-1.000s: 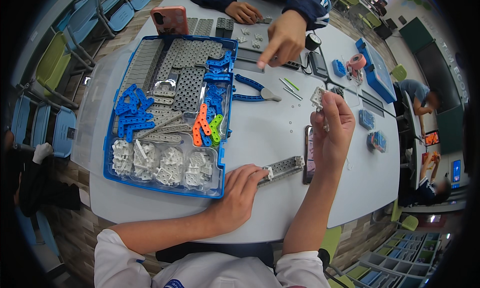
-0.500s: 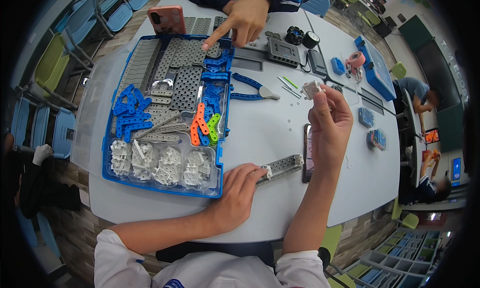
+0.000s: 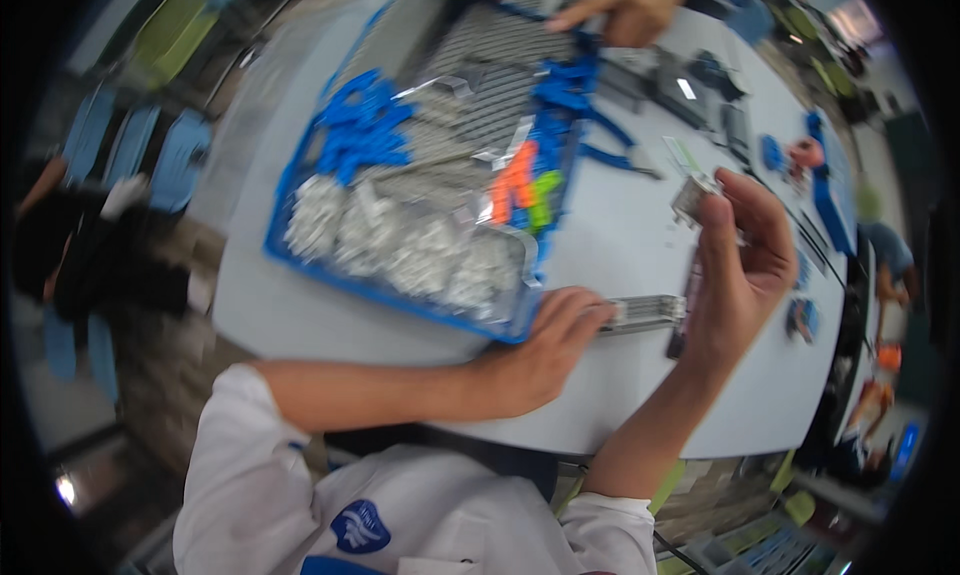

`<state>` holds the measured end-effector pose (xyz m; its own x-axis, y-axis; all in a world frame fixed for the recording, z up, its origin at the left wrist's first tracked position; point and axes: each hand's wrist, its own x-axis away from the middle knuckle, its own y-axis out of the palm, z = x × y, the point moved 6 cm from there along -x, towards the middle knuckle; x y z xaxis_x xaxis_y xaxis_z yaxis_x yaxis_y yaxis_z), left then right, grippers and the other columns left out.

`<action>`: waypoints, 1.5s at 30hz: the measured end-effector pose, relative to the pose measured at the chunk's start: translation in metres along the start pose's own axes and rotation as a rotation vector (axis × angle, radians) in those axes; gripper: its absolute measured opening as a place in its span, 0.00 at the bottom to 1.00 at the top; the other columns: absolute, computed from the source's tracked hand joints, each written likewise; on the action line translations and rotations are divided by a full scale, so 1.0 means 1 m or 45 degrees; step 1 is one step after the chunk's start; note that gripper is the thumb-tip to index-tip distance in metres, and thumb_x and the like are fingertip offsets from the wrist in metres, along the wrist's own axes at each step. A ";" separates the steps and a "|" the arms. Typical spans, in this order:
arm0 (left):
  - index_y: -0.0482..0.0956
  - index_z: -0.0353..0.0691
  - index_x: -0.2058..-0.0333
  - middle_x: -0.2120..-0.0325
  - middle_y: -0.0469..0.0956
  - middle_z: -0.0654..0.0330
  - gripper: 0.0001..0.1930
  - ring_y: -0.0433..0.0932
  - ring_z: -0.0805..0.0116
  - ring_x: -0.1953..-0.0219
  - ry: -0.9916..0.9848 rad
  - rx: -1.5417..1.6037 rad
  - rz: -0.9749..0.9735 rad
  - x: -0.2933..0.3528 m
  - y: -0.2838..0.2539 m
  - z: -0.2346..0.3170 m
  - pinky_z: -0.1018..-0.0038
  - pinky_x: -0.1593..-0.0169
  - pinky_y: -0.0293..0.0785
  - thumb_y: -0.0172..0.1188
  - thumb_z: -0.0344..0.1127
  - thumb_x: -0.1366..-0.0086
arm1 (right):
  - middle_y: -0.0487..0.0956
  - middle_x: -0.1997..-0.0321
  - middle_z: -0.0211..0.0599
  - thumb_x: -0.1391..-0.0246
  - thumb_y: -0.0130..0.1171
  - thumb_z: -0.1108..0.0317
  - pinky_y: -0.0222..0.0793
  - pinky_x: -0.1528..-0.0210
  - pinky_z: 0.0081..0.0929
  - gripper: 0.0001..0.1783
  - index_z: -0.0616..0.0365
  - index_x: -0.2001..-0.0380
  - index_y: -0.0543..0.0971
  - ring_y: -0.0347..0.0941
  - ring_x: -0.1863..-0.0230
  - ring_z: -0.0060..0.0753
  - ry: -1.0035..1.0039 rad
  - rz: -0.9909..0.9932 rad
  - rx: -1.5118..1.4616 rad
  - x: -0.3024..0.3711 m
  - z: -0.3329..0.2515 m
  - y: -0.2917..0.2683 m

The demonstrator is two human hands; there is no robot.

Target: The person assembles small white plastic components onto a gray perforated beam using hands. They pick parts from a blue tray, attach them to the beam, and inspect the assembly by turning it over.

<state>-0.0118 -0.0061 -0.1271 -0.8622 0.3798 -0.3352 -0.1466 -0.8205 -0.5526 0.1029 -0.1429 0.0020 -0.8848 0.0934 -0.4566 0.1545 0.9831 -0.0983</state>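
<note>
Raised over the right part of the table, my right hand [image 3: 748,265] pinches a small white plastic connector piece [image 3: 692,197] between thumb and fingers. My left hand [image 3: 540,360] rests on the table by the near right corner of the parts box. Its fingertips close on the left end of a grey perforated channel beam [image 3: 645,315]. The beam's far end points toward my right wrist. The blue-edged parts box [image 3: 400,315] holds white connectors [image 3: 430,255], grey plates [image 3: 500,70], and blue [image 3: 365,130], orange [image 3: 513,185] and green pieces. Motion blur hides fine detail.
Another person's hand [image 3: 630,5] points at the box's far edge. Blue-handled pliers [image 3: 610,145] lie right of the box. Behind my right hand a phone [image 3: 684,325] is partly hidden. Grey electronic modules [image 3: 675,90] sit at the back, a blue case [image 3: 835,200] at the far right.
The whole view has swung, so the box and table appear shifted and turned, with more blur. The beam appears more level. Both hands keep their holds.
</note>
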 end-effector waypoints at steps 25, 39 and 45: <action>0.74 0.26 0.38 0.45 0.80 0.38 0.22 0.82 0.43 0.41 0.179 0.143 -0.138 0.024 0.024 -0.009 0.52 0.39 0.79 0.57 0.25 0.29 | 0.86 0.62 0.40 0.43 0.76 0.76 0.76 0.60 0.33 0.07 0.61 0.60 0.89 0.82 0.65 0.40 -0.088 -0.836 0.474 0.045 -0.010 0.156; 0.73 0.19 0.33 0.42 0.78 0.32 0.29 0.78 0.35 0.37 0.310 -0.545 0.077 0.014 0.008 0.004 0.48 0.31 0.77 0.58 0.29 0.31 | 0.83 0.64 0.25 0.40 0.78 0.76 0.57 0.71 0.14 0.08 0.60 0.58 0.90 0.68 0.72 0.07 0.104 -0.664 0.340 0.036 -0.018 0.131; 0.72 0.12 0.33 0.40 0.78 0.24 0.35 0.74 0.25 0.30 0.481 -1.243 -0.102 0.013 0.009 0.007 0.39 0.32 0.80 0.60 0.36 0.30 | 0.77 0.70 0.27 0.44 0.79 0.75 0.54 0.74 0.22 0.08 0.60 0.61 0.91 0.64 0.74 0.14 0.118 -0.868 0.670 0.039 -0.024 0.101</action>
<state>-0.0283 -0.0120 -0.1311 -0.6351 0.6645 -0.3938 0.4029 -0.1501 -0.9029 0.0736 -0.0361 -0.0047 -0.8874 -0.4545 -0.0772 -0.2594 0.6307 -0.7313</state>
